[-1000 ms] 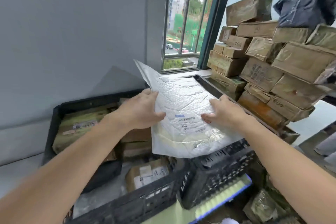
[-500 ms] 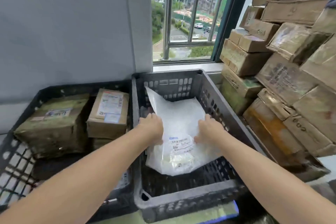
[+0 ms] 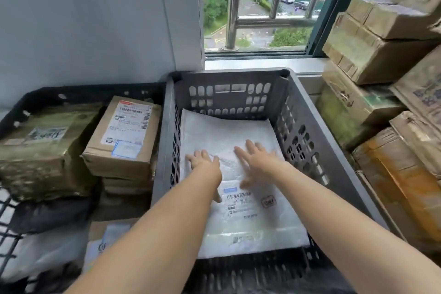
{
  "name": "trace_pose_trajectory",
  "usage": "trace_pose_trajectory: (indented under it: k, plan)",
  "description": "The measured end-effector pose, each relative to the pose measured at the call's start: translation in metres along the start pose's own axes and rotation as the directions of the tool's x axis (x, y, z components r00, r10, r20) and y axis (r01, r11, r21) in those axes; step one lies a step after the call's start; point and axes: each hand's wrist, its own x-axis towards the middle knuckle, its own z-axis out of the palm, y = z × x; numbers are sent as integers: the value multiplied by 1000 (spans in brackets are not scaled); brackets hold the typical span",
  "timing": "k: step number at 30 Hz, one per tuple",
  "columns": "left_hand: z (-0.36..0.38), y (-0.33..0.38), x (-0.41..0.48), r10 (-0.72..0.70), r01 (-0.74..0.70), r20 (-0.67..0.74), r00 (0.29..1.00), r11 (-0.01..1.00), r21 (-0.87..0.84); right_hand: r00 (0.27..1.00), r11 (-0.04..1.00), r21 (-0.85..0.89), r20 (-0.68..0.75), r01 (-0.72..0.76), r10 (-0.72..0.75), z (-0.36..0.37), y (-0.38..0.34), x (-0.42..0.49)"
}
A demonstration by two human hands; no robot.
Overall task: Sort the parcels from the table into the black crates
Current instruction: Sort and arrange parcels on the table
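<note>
A flat white bubble-mailer parcel [image 3: 241, 219] with a printed label lies on the floor of the right black crate [image 3: 293, 112]. My left hand [image 3: 204, 162] and my right hand [image 3: 256, 159] are side by side inside that crate, fingers spread and straight, resting flat on the parcel's upper half. Neither hand grips anything. The left black crate [image 3: 78, 89] holds several brown cardboard parcels, one [image 3: 124, 136] with a white shipping label on top.
A tall stack of taped cardboard boxes [image 3: 381, 59] crowds the right side, close against the right crate. Behind the crates are a grey wall [image 3: 83, 19] and a barred window [image 3: 257, 7]. Soft dark and white bags [image 3: 47, 234] fill the left crate's front.
I lowered the white parcel from mid-air into the right crate. Both hands let go of its edges and now lie flat on it. The view tilted down and closer.
</note>
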Motion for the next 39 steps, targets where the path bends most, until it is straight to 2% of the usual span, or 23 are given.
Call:
trace_pose_trajectory:
  k: [3,7,11,12,16,20,23,26,28,32,36,37,39]
  plan:
    - [25,8,20,40,-32,52,998,988,-153,999,999,44,45,22,-24,20,11,12]
    - [30,16,38,43,-33,70,997,991,-133,997,999,36,79,13,-16,19,17,17]
    - [7,7,46,11,-33,-152,988,990,-139,996,999,48,90,23,-27,-9,17,20]
    - [6,3,51,5,-25,-151,989,991,-134,994,999,40,103,27,-31,-11,18,22]
    - [20,1,71,-4,6,12,1000,988,-152,974,997,50,218,53,-63,1,21,29]
    - [37,4,92,32,-18,57,998,974,-227,977,996,61,202,57,-69,18,28,38]
    - [30,8,91,15,1,85,996,982,-191,980,998,-31,196,47,-40,16,21,35]
    - [17,19,70,-69,76,54,996,987,-143,994,987,-156,100,49,-33,7,8,25]
    - [14,25,53,-41,43,32,999,996,-75,995,982,-172,79,77,-65,0,7,15]
    - [32,39,25,11,-9,66,998,999,-32,980,978,-168,179,120,-89,16,4,-9]
    - [50,46,31,-16,16,2,1000,999,-45,978,988,-127,199,91,-64,27,-3,-6]
    - [44,43,36,-8,6,-13,1000,996,-84,978,991,-83,192,105,-88,20,0,-1]
    - [25,34,46,-4,-13,-75,997,974,-228,991,993,27,59,117,-118,0,6,13]
